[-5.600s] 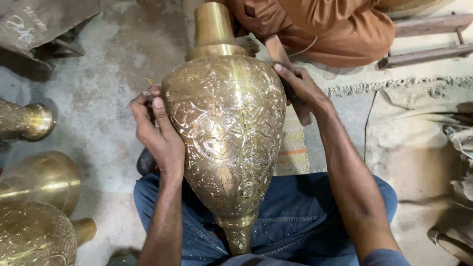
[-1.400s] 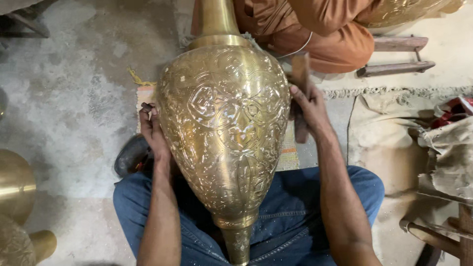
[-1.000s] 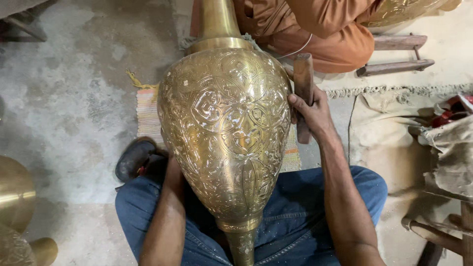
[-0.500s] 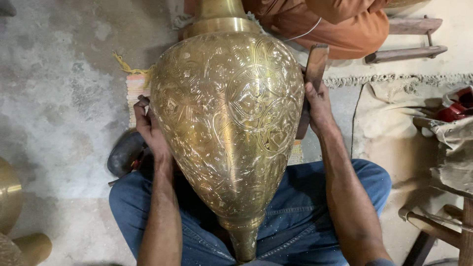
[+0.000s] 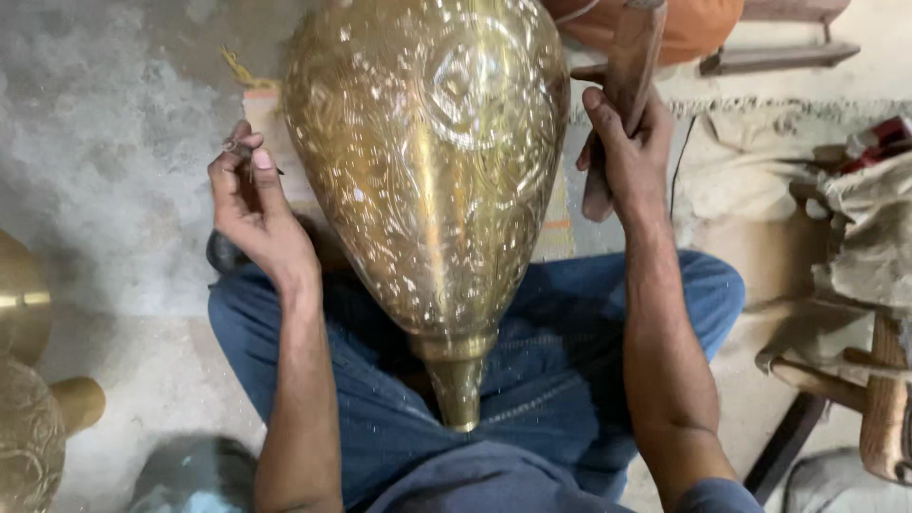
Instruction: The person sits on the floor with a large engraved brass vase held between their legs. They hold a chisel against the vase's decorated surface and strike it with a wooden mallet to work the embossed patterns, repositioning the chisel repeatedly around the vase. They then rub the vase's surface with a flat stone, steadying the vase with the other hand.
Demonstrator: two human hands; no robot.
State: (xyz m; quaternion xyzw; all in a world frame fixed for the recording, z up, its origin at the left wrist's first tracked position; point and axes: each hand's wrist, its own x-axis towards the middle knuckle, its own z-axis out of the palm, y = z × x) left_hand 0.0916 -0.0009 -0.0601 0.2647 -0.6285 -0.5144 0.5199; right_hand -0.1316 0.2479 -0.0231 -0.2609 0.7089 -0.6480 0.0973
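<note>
A: Start at the far left. What is there?

B: Two rounded brass vessels at the picture's left edge, standing on the grey concrete floor. The lower one carries engraved scrollwork and a short neck pointing right.

A: And the left hand?

B: The left hand is raised just beside the left flank of the big vase, apart from it. Thumb and forefinger pinch a thin dark metal tool, seemingly a small chisel or punch; the other fingers curl in under it.

A: Where is the vase itself?

B: The large teardrop-shaped engraved brass vase lies across the person's lap, on the blue jeans, between the two forearms. Its wide body points away from the wearer and runs out of the top of the frame; its narrow neck points back toward the wearer, ending over the thighs. A striped woven mat shows beneath it on the floor.

A: The right hand?

B: The right hand is closed around a brown wooden mallet, fingers wrapped tight on it, thumb lying along it. It is close to the vase's right side; I cannot tell whether it touches.

A: Further right?

B: Another person's orange garment at the top, then crumpled beige cloth and part of a dark wooden stool.
</note>
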